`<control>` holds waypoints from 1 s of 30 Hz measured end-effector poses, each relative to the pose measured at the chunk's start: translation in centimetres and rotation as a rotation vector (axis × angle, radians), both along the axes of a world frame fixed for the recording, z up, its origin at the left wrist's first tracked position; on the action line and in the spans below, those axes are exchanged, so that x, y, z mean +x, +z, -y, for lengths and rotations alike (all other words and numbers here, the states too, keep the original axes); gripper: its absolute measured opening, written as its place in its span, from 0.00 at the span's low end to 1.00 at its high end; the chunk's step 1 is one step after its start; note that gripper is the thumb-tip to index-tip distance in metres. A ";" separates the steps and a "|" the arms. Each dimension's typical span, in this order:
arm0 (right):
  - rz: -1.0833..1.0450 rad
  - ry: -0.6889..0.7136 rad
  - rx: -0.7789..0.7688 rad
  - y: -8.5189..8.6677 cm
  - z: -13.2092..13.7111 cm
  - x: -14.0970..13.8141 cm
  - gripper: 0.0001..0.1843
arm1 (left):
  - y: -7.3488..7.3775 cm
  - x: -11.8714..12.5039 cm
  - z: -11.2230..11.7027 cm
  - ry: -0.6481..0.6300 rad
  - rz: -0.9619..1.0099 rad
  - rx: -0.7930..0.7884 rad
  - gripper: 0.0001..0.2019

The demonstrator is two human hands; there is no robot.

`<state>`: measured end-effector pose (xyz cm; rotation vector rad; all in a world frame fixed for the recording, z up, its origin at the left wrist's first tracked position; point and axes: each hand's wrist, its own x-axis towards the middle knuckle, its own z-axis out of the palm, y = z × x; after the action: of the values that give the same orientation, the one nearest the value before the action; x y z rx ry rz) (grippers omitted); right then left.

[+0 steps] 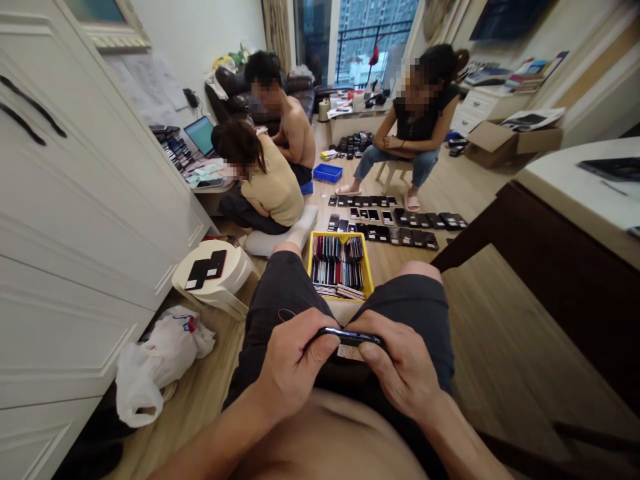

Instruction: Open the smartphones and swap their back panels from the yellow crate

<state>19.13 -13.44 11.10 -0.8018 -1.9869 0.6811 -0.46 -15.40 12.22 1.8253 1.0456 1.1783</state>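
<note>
A dark smartphone (350, 335) is held level between both hands above my lap, its thin edge turned up toward me. My left hand (300, 353) grips its left end, thumb on the near face and fingers curled behind. At the other end my right hand (400, 360) holds it the same way. A pale paper label (350, 352) shows on the near face between the thumbs. Just beyond, between my knees, stands a yellow crate (371, 277) packed with several upright rows of phones (336, 272).
Left of my knee, a white stool (227, 277) carries dark phones (206, 269). White plastic bags (160, 353) lie by the cabinet. Rows of phones (415, 237) cover the floor ahead. Three people sit nearby. A table (575, 200) juts in at right; a blue tray (327, 175) lies farther off.
</note>
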 end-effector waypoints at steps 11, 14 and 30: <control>-0.319 -0.097 -0.105 -2.4 0.4 -1.2 0.18 | -1.9 2.2 0.1 0.156 0.054 0.167 0.11; -0.393 -0.122 -0.160 -2.9 0.6 -1.1 0.20 | -1.9 2.3 -0.2 0.145 -0.001 0.154 0.11; -0.385 -0.310 -0.287 0.5 -1.8 -1.9 0.20 | 1.7 2.3 -2.3 0.143 0.096 -0.130 0.11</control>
<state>17.19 -11.59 11.64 -1.0359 -1.4006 0.8712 1.81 -13.10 13.89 1.6008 1.1854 1.2388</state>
